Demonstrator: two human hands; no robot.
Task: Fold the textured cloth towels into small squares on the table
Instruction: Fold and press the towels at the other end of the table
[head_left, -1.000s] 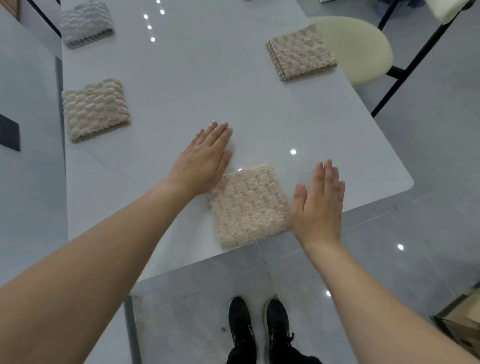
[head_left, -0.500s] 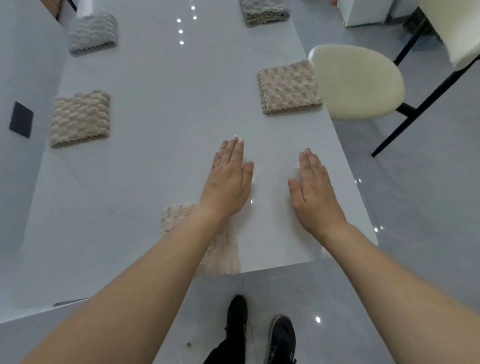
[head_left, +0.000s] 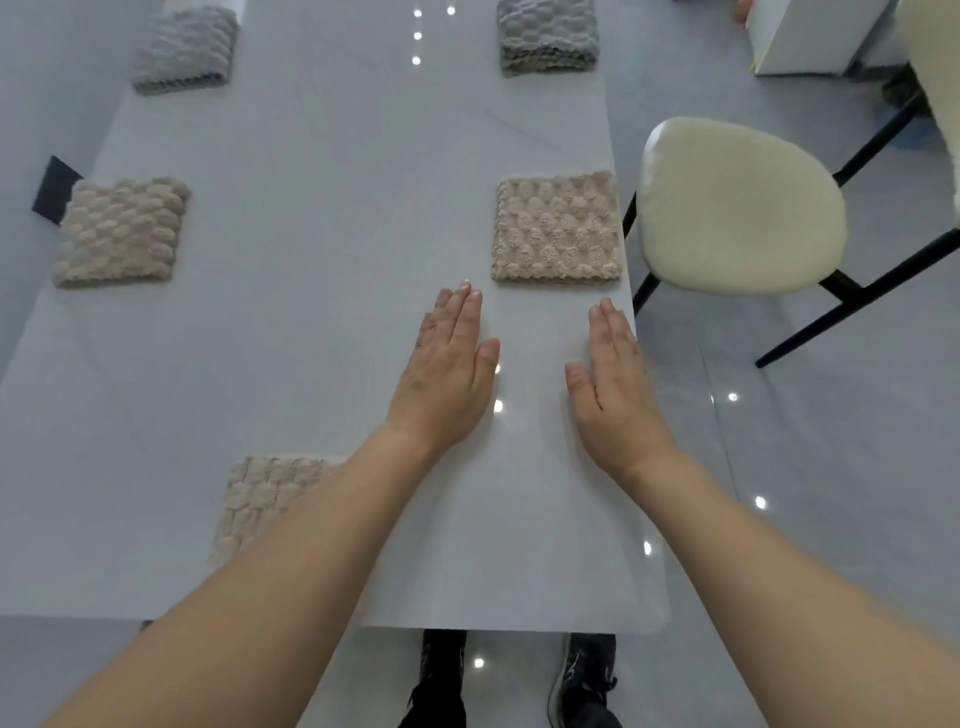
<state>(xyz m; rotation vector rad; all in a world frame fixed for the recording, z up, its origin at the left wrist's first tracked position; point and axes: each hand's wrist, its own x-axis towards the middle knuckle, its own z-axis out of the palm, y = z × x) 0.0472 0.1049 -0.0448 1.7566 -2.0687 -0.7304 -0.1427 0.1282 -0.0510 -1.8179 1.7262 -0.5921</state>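
Observation:
Several folded textured towels lie as small squares on the white table (head_left: 322, 260). A cream one (head_left: 260, 499) sits near the front left, partly hidden under my left forearm. A beige one (head_left: 557, 228) lies at the right edge, another beige one (head_left: 119, 231) at the left, and two grey ones (head_left: 182, 49) (head_left: 546, 36) at the back. My left hand (head_left: 447, 374) and right hand (head_left: 615, 395) are flat with straight fingers over the bare tabletop, just short of the right beige towel. Neither hand holds anything.
A cream-seated stool (head_left: 737, 208) with black legs stands right beside the table's right edge. A white cabinet (head_left: 810, 36) is at the back right. A wall runs along the table's left side. My feet (head_left: 519, 680) stand at the front edge.
Both hands have left the cream towel and moved forward and right over the bare table, toward the right beige towel. The view has shifted, so the cream towel now lies at the lower left.

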